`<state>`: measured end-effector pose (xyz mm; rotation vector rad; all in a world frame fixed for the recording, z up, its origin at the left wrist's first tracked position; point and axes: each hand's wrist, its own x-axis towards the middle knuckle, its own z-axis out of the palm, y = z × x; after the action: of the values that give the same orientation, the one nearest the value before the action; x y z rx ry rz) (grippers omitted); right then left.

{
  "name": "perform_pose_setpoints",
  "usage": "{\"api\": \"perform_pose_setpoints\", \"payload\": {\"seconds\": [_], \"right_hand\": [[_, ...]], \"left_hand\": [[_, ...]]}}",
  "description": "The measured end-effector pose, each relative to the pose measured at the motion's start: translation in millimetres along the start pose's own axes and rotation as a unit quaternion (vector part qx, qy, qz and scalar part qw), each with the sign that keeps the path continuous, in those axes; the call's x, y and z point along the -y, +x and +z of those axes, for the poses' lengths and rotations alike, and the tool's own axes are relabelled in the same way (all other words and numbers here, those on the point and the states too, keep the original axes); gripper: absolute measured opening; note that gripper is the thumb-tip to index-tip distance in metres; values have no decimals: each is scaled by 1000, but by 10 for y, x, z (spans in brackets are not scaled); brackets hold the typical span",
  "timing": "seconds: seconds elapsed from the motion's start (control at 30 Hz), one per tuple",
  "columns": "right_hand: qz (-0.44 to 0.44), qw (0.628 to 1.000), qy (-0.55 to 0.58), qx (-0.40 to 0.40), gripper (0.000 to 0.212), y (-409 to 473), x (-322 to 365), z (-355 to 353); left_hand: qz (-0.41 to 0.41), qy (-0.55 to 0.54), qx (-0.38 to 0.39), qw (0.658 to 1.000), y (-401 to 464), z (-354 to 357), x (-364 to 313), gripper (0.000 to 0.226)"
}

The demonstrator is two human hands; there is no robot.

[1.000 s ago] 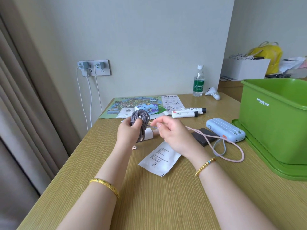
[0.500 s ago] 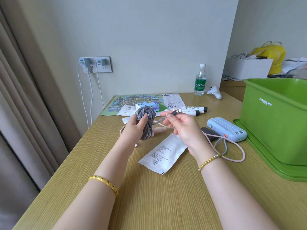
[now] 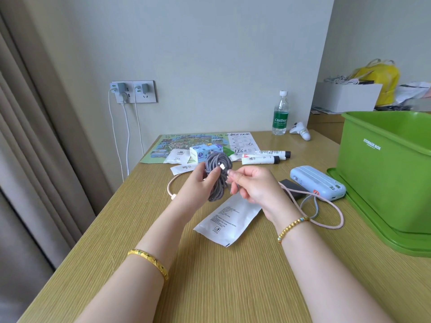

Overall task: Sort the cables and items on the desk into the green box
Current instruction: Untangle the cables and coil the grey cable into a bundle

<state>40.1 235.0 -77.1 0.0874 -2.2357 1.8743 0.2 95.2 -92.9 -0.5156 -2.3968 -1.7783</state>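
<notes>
My left hand grips a coiled grey braided cable above the middle of the desk. My right hand pinches the loose end of that cable, and its white plug shows against the coil. A pink cable lies looped on the desk from behind my hands to the right. The green box stands open on its lid at the right edge. Beside the box lies a light blue power bank, with a dark flat item next to it.
A white packet lies under my right hand. Two white tubes, a small patterned box, paper sachets and a map sheet sit behind. A water bottle and a white gadget stand at the back. Chargers hang from the wall socket.
Both hands lifted the grey coil slightly and moved right. My right hand slid along the loose end to the plug, which now rests against the coil.
</notes>
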Motion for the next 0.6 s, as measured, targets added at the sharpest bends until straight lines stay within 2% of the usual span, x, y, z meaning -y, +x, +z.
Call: {"api": "perform_pose_setpoints", "payload": {"seconds": [0.2, 0.33, 0.4, 0.47, 0.53, 0.6], "right_hand": [[30, 999, -8, -23, 25, 20, -17, -22], [38, 999, 16, -27, 25, 27, -15, -22], [28, 999, 22, -37, 27, 35, -15, -22], [1, 998, -21, -65, 31, 45, -25, -9], [-39, 987, -122, -99, 35, 64, -48, -1], [-46, 976, -186, -107, 37, 69, -68, 4]], "left_hand": [[32, -28, 49, 998, -11, 22, -10, 11], [53, -29, 45, 997, -23, 24, -43, 8], [53, -25, 37, 998, -26, 23, -56, 14], [51, -9, 37, 998, -31, 29, -66, 23], [59, 19, 40, 997, -47, 45, -75, 29], [90, 40, 49, 994, -66, 72, -85, 23]]}}
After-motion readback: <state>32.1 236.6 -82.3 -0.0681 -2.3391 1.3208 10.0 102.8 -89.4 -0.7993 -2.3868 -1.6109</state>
